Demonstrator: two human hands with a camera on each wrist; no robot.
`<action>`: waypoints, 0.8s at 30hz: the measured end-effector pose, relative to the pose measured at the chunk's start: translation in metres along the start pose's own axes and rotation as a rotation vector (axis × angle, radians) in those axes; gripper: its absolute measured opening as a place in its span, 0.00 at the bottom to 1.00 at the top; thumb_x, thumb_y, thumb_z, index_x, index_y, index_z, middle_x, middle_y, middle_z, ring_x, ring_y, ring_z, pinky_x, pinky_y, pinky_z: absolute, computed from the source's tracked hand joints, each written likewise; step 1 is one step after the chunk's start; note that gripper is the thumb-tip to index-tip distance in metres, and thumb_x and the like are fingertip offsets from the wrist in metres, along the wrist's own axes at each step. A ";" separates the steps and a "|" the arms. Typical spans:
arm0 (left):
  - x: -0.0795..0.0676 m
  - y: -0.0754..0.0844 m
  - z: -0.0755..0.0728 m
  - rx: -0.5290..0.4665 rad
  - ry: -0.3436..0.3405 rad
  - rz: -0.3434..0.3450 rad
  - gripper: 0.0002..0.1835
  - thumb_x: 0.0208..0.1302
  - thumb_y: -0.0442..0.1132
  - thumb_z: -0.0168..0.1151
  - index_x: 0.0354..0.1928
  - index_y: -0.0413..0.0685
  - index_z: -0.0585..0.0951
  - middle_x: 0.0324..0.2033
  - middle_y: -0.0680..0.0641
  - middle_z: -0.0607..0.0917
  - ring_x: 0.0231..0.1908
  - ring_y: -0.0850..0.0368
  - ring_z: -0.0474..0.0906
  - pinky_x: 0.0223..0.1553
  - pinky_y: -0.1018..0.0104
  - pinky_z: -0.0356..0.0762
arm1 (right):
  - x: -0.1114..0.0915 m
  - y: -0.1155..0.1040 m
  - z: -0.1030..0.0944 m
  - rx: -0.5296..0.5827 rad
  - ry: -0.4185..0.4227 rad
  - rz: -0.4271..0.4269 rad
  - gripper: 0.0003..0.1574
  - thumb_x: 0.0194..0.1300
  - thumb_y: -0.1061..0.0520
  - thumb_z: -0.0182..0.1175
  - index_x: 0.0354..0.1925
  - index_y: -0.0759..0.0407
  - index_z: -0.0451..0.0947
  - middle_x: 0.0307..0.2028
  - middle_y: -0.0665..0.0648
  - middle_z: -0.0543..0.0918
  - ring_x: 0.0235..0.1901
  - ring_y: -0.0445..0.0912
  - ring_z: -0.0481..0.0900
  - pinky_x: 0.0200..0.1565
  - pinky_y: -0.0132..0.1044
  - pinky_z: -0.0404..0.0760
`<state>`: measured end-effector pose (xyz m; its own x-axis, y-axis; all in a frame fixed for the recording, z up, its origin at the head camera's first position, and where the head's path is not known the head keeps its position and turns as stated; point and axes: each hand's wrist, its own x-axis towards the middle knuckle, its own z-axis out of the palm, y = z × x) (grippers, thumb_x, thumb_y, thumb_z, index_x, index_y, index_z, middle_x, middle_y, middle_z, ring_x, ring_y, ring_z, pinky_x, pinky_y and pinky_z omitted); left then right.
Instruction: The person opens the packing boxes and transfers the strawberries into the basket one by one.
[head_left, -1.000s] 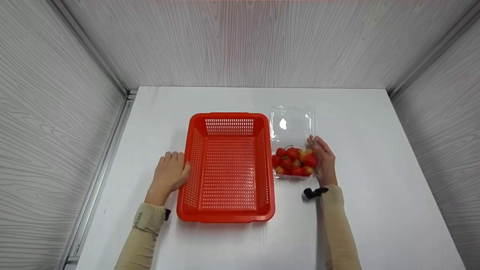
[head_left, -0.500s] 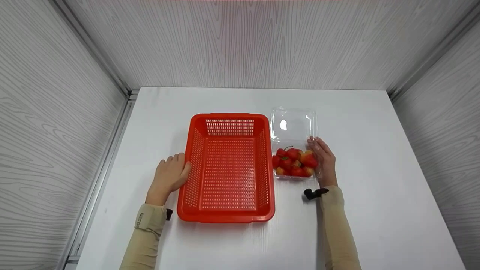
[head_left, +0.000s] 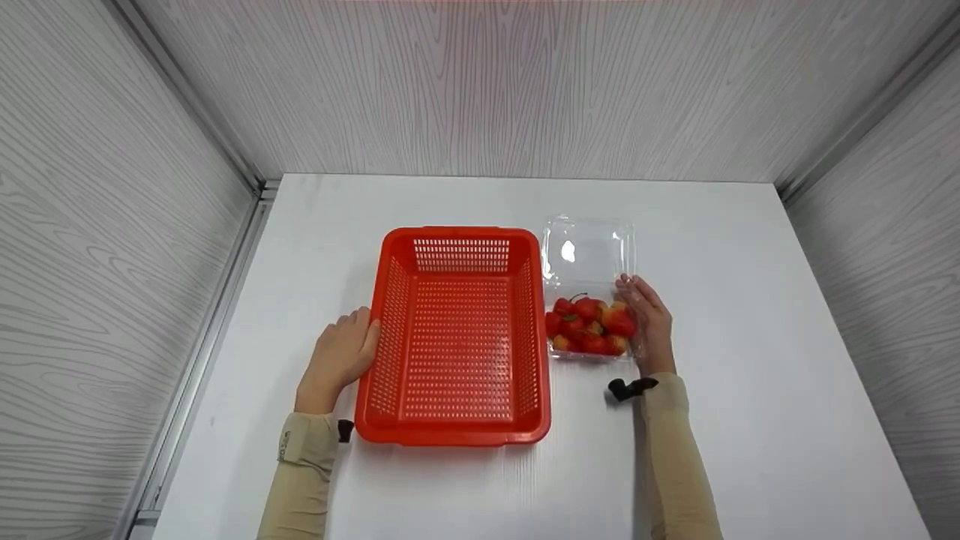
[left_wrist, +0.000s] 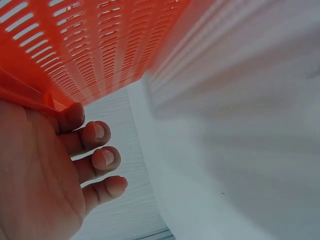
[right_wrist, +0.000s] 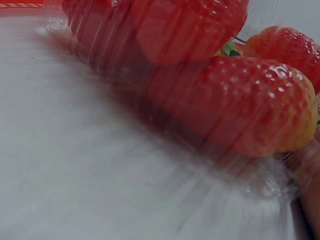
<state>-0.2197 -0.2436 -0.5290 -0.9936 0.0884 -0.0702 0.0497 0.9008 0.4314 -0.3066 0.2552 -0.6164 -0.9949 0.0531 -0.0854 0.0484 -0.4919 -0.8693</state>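
Left hand (head_left: 341,352): gripping the near-middle of the red basket's (head_left: 450,437) left rim, thumb over the top, fingers outside under the lip; left wrist view has them loosely bent beside the slotted wall. Right hand (head_left: 651,322): fingers fairly straight along the right side of the clear container (head_left: 585,357), touching it; can't tell where the thumb sits. Container is just right of the basket, lid (head_left: 589,251) folded back to the far side. Red-and-yellow fruits (head_left: 589,326) piled in its near half, one with a dark stem sticking up; right wrist view has them close behind the plastic. All on a white table (head_left: 765,360), beige sleeves (head_left: 679,465) both arms, pale wood-grain walls (head_left: 480,90) behind and at the sides
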 end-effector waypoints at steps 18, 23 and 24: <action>-0.002 0.005 -0.005 0.224 0.085 0.069 0.17 0.76 0.47 0.42 0.44 0.38 0.72 0.34 0.41 0.73 0.37 0.43 0.66 0.43 0.49 0.65 | -0.001 -0.003 0.000 -0.049 0.001 0.025 0.33 0.78 0.52 0.48 0.75 0.59 0.55 0.70 0.61 0.67 0.69 0.56 0.64 0.67 0.37 0.61; -0.002 0.009 -0.008 0.261 0.079 0.083 0.17 0.75 0.47 0.42 0.43 0.38 0.73 0.33 0.41 0.73 0.37 0.44 0.66 0.43 0.49 0.65 | -0.003 -0.014 0.000 -0.128 0.124 0.025 0.33 0.77 0.50 0.49 0.74 0.60 0.57 0.69 0.62 0.68 0.66 0.54 0.69 0.66 0.40 0.64; -0.002 0.009 -0.009 0.272 0.079 0.084 0.17 0.75 0.46 0.42 0.43 0.38 0.73 0.33 0.41 0.73 0.37 0.44 0.66 0.43 0.50 0.65 | -0.003 -0.017 0.001 -0.171 0.156 -0.002 0.32 0.76 0.51 0.51 0.72 0.61 0.60 0.68 0.64 0.69 0.65 0.54 0.71 0.65 0.41 0.65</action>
<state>-0.2182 -0.2390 -0.5169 -0.9892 0.1436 0.0305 0.1468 0.9735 0.1753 -0.3044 0.2621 -0.6009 -0.9700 0.1941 -0.1467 0.0743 -0.3377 -0.9383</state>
